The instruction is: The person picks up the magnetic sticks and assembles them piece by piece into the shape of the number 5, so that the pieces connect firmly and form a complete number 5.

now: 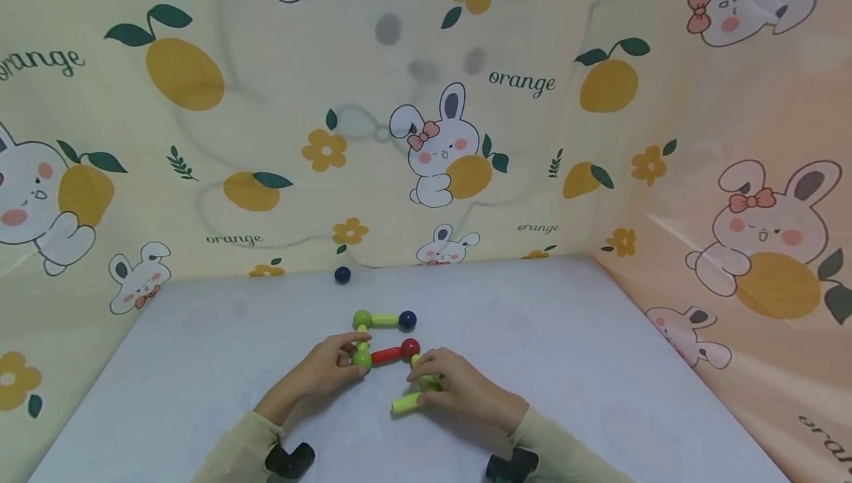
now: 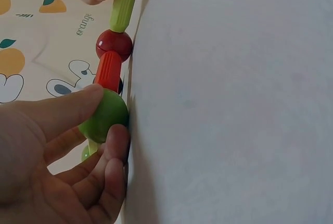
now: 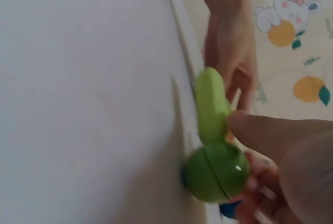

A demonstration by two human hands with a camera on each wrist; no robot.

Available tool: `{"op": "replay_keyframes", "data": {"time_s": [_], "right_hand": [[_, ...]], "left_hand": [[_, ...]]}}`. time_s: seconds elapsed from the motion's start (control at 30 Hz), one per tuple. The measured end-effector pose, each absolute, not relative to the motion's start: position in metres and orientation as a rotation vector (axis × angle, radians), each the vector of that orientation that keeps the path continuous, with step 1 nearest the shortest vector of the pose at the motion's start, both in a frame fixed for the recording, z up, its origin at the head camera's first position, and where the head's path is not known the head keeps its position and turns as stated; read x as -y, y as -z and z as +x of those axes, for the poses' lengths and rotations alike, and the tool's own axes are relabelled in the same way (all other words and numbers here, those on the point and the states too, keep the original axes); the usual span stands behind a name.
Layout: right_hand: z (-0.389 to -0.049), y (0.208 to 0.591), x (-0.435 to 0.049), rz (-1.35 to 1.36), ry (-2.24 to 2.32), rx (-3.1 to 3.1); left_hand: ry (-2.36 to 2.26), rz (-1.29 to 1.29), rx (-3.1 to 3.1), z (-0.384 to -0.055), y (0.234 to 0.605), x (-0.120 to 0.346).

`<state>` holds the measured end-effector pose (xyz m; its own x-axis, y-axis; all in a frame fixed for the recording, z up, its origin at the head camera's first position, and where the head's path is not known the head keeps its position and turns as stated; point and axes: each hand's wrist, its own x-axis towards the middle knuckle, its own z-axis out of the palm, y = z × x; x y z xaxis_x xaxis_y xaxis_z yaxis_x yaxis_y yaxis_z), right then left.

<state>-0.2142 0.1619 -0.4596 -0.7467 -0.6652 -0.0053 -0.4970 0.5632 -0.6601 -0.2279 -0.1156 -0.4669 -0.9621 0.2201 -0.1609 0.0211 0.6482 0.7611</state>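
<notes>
A chain of toy balls and short rods lies on the table. My left hand (image 1: 328,366) grips a green ball (image 2: 106,117) at one corner, thumb on one side and fingers on the other. From that ball a red rod (image 1: 387,355) runs to a red ball (image 1: 410,348). Beyond it a yellow-green rod (image 2: 125,5) leads to my right hand (image 1: 459,388). There the fingers hold another green ball (image 3: 216,172), with the thumb by a light green rod (image 3: 210,104) sticking out of it. My right hand partly hides this end in the head view.
The chain's far end has a green ball (image 1: 362,319), a light green rod (image 1: 384,320) and a dark blue ball (image 1: 407,320). A loose dark blue ball (image 1: 342,275) sits near the back edge of the white table (image 1: 566,335). A patterned cloth (image 1: 532,143) hangs behind.
</notes>
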Motion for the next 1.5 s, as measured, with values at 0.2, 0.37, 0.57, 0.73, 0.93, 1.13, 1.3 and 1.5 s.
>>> {"op": "replay_keyframes", "data": {"time_s": [0.2,0.37,0.57,0.73,0.93,1.13,1.3,1.5], "right_hand": [[-0.221,0.454,-0.176,-0.795,0.99,-2.411],[-0.224,0.451,-0.182,-0.822,0.974,-2.324],[-0.225,0.448,-0.181,-0.844,0.989,-2.263],[-0.224,0.448,-0.179,-0.841,1.003,-2.232],[-0.225,0.451,-0.178,-0.84,1.028,-2.213],[-0.227,0.46,-0.178,-0.845,1.076,-2.196],[-0.228,0.463,-0.177,-0.847,1.135,-2.145],[-0.231,0.466,-0.179,-0.85,1.152,-2.093]], "left_hand": [[-1.216,0.194,-2.618,-0.227,0.468,0.115],[-1.208,0.191,-2.628,-0.228,0.469,0.114],[-1.212,0.182,-2.648,-0.228,0.469,0.113],[-1.23,0.174,-2.658,-0.227,0.469,0.112],[-1.245,0.175,-2.646,-0.226,0.467,0.114],[-1.236,0.186,-2.624,-0.228,0.467,0.115],[-1.232,0.227,-2.607,-0.229,0.467,0.118],[-1.251,0.306,-2.548,-0.231,0.466,0.129]]}}
